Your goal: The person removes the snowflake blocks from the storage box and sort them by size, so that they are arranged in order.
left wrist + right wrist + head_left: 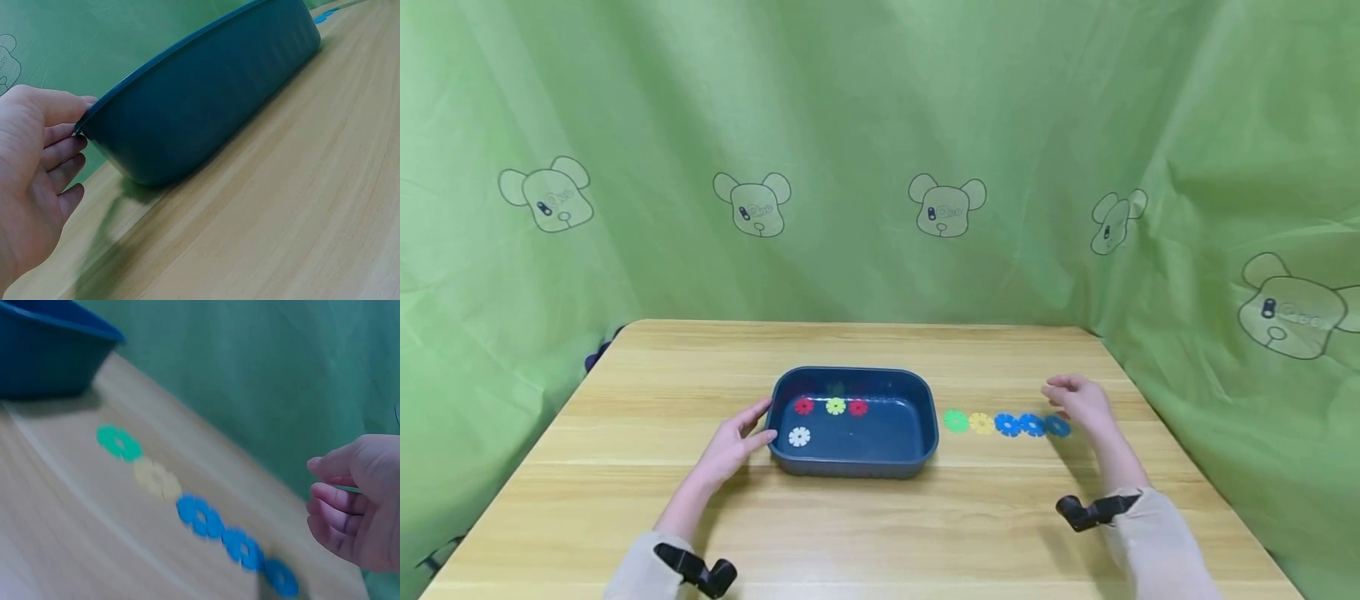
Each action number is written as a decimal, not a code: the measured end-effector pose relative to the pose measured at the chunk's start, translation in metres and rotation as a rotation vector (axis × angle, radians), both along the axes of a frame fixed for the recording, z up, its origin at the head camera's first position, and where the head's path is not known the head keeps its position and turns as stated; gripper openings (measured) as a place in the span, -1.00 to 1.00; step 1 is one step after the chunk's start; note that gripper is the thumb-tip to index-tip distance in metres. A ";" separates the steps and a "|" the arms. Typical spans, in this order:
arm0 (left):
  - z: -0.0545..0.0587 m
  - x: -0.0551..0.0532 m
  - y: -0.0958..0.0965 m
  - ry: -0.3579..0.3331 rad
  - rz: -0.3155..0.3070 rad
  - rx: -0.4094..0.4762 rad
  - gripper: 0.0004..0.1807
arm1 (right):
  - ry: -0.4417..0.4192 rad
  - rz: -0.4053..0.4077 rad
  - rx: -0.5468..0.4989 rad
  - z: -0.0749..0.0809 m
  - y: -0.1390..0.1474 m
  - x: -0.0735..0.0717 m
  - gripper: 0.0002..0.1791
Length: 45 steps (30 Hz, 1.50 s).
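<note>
A dark blue plastic tub [853, 468] stands on the table, and inside it lie a white snowflake disc [799, 437], a yellow-green disc [836, 406] and two red discs [804, 406]. My left hand [733, 446] holds the tub's left rim, with the other fingers by its outer wall in the left wrist view. To the right of the tub runs a row of flat snowflake discs: a green one [956, 421], a yellow one [981, 423] and three blue ones [1032, 425]. Above the row's right end hovers my right hand [1081, 404], fingers loosely bent and nothing visible in them.
The wooden table [880, 533] reaches back to a green curtain [850, 275] with bear-head drawings, which also hangs along both sides. A black wrist camera [696, 569] sits on the left sleeve, and another black camera [1093, 511] on the right.
</note>
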<state>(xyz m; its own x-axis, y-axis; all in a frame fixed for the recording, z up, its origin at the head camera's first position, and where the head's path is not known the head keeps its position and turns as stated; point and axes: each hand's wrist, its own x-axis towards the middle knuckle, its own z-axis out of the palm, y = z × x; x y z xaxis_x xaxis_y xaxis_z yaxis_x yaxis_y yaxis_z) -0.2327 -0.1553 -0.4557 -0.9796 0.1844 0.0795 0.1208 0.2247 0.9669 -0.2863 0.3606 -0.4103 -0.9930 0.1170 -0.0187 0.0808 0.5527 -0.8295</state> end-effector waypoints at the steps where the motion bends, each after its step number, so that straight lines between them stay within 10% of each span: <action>1: 0.000 0.000 0.000 -0.003 0.000 0.001 -0.37 | 0.007 0.023 -0.018 0.005 -0.006 -0.001 -0.45; 16: -0.005 -0.002 -0.001 0.015 -0.002 0.006 -0.38 | 0.040 0.273 -0.168 0.049 -0.131 -0.020 -0.59; 31: -0.005 -0.003 -0.002 0.018 0.000 0.018 -0.38 | -0.072 0.454 -0.201 0.027 -0.260 -0.021 -0.62; 45: -0.008 -0.005 -0.004 0.059 -0.010 0.013 -0.38 | -0.153 0.488 -0.146 -0.019 -0.317 -0.016 -0.67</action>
